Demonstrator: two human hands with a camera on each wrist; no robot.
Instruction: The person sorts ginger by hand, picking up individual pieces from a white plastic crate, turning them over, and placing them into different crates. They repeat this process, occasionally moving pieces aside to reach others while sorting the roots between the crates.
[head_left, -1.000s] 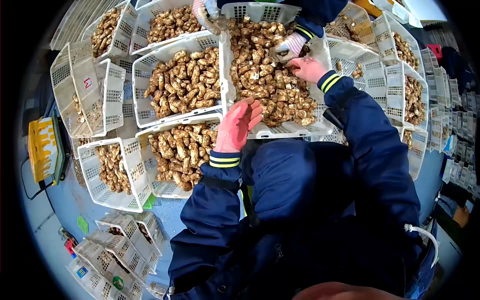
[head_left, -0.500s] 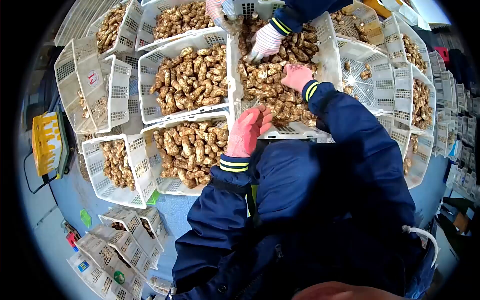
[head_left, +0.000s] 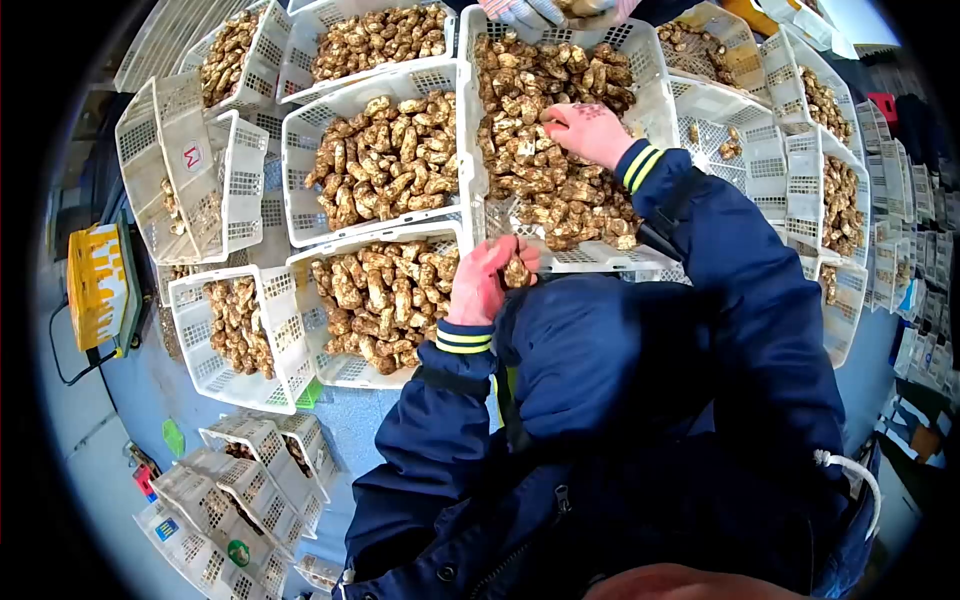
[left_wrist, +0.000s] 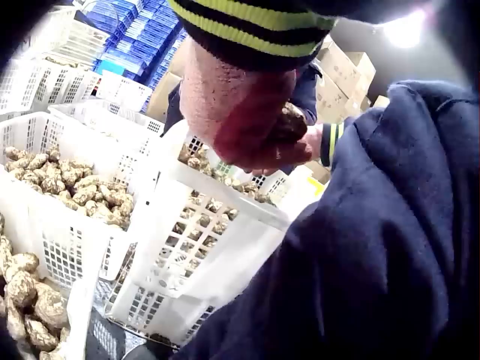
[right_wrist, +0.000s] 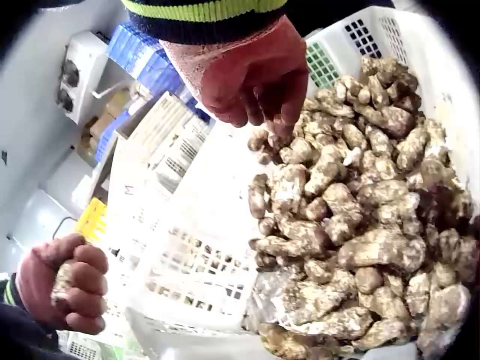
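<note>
My left hand (head_left: 482, 280) is near the front left corner of the central white crate (head_left: 590, 258), its fingers curled round a brown mushroom (head_left: 517, 272). The left wrist view shows the dark end of that mushroom (left_wrist: 289, 124) by the fingers. Over the heap of mushrooms (head_left: 560, 190) in the central crate hangs my right hand (head_left: 592, 135), palm down. In the right wrist view its fingers are loosely bent at the heap's edge, with nothing visible held between them; whether the tips touch the mushrooms is unclear.
Another person's gloved hands (head_left: 535, 12) hold something brown at the crate's far edge. Crates of mushrooms (head_left: 385, 160) stand on the left, with more crates (head_left: 725, 150) on the right. A yellow and white box (head_left: 97, 285) lies at the far left.
My left hand has moved slightly down and now holds a mushroom. My right hand has shifted up and left over the heap. The other person's hands have drawn back to the far edge.
</note>
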